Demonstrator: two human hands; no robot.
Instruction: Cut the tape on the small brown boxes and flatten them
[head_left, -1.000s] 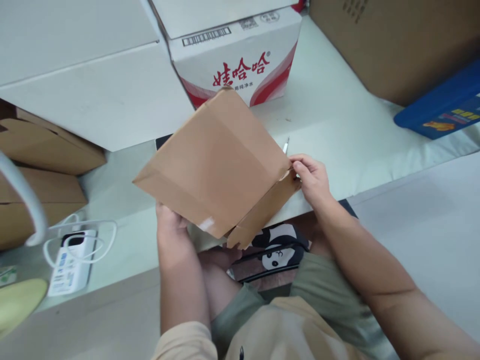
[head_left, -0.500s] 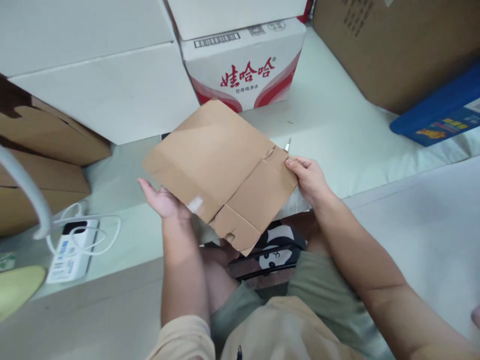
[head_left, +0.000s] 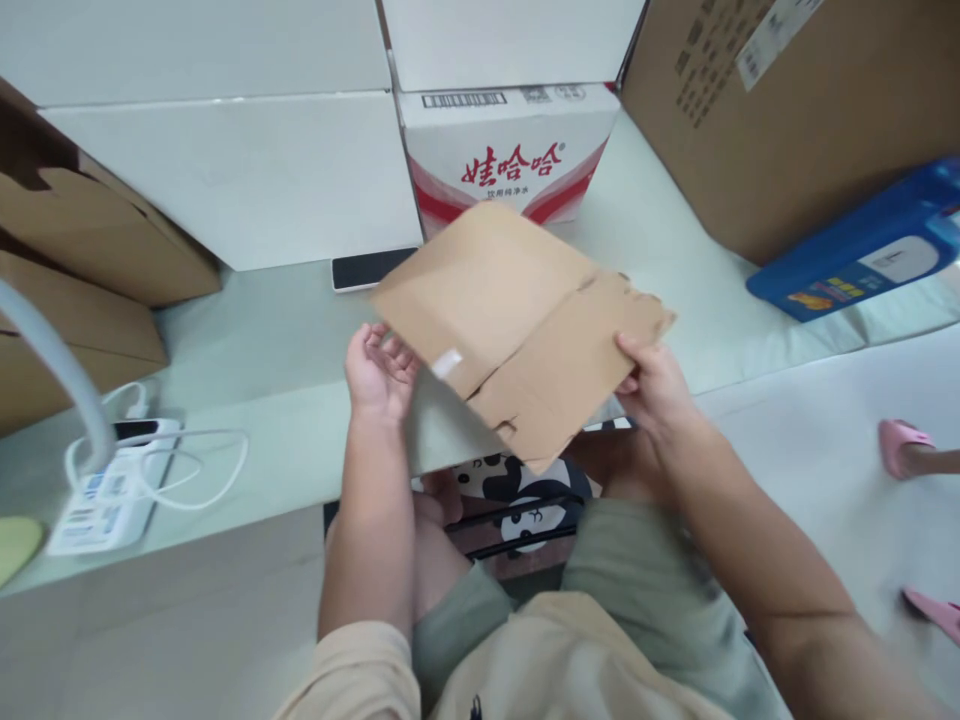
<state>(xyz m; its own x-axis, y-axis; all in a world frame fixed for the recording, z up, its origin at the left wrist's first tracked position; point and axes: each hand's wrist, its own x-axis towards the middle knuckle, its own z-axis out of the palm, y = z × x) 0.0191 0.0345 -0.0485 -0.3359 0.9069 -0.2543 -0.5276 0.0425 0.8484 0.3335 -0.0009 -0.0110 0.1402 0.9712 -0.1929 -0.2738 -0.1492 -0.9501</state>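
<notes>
A flattened cardboard box (head_left: 495, 290) is held up in front of me, tilted, with fold lines, a slotted flap and a whitish patch near its left edge. My right hand (head_left: 656, 385) grips its right side, thumb on top and fingers underneath. At the left edge, my left hand (head_left: 381, 375) is palm up with its fingers loosely curled and apart. It is beside the cardboard; whether it touches the edge I cannot tell. A black flat device (head_left: 367, 268) lies on the table behind, partly covered by the cardboard.
White cartons (head_left: 240, 180) and a red-and-white water carton (head_left: 510, 150) stand at the back. To the right are a large brown box (head_left: 780, 130) and a blue bottle (head_left: 855, 250). A power strip (head_left: 112, 490) with white cables lies left. Someone's foot in a pink slipper (head_left: 904, 445) shows at right.
The cardboard has moved right and turned slightly. My left hand's fingers have curled from an outstretched thumb pose. A small metal tip behind the cardboard is no longer visible.
</notes>
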